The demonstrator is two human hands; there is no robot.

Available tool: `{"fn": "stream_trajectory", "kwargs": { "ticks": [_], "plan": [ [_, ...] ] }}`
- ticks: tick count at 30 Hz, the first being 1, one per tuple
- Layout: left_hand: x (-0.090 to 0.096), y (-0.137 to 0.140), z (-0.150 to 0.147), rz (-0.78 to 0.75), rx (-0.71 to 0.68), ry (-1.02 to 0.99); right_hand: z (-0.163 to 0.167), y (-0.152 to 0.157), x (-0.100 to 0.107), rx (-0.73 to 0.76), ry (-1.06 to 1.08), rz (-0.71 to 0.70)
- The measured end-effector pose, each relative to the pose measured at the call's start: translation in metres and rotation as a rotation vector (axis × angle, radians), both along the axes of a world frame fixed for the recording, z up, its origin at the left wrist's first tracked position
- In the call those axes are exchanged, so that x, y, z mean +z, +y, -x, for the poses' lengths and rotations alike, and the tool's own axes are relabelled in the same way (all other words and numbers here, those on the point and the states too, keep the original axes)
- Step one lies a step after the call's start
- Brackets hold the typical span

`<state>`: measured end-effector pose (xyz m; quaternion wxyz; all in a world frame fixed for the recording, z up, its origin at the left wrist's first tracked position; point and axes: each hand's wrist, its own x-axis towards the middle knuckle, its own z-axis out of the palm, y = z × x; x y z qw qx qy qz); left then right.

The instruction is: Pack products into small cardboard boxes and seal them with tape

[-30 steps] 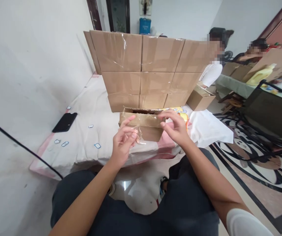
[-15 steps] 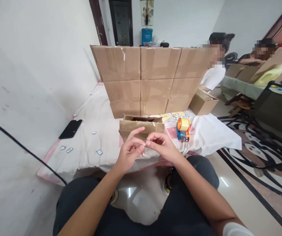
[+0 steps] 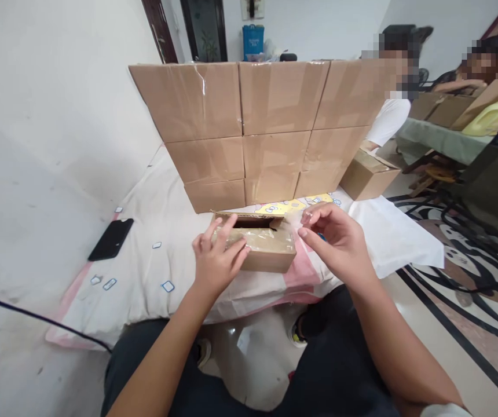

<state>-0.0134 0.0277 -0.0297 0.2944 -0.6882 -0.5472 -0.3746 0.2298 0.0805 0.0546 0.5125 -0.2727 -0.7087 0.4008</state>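
A small cardboard box [image 3: 270, 260] sits in front of me with a gap along its top, its back flap raised. My left hand [image 3: 218, 252] rests on the box's left top edge, fingers spread. Clear tape [image 3: 262, 233] shines across the top panel. Off the box's right end, my right hand [image 3: 336, 237] has thumb and fingers curled together at a see-through strip that looks like the tape's loose end. Behind this hand the tape dispenser is nearly hidden; only a bit of blue shows.
Stacked cardboard boxes [image 3: 275, 104] form a wall at the back of the cloth-covered surface [image 3: 145, 301]. Another box [image 3: 368, 174] stands at the right, beside a person in a white sleeve [image 3: 390, 121]. A black phone-like slab [image 3: 110, 239] lies left. A second person sits farther right.
My hands have moved apart from their pinch in front of the box. The left has come onto the box top; the right has gone right and up. Clear tape now shows on the box.
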Motion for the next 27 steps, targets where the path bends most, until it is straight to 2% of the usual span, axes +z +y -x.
{"fn": "stream_trajectory", "kwargs": {
  "ticks": [4, 8, 11, 19, 27],
  "plan": [
    [0.005, 0.016, 0.003, 0.176, -0.094, 0.043, 0.018, 0.017, -0.002, 0.172, -0.024, 0.172],
    [0.005, 0.021, 0.011, 0.339, -0.174, 0.130, 0.036, 0.028, -0.009, 0.222, -0.023, 0.284],
    [-0.001, 0.020, 0.012, 0.336, -0.187, 0.073, 0.044, 0.033, -0.012, 0.234, -0.073, 0.341],
    [-0.010, 0.017, 0.003, 0.318, -0.143, -0.078, 0.049, 0.037, -0.019, 0.354, -0.394, 0.472],
    [-0.013, 0.015, -0.002, 0.245, -0.110, 0.040, 0.064, 0.049, -0.024, 0.361, -0.402, 0.473]
  ]
}}
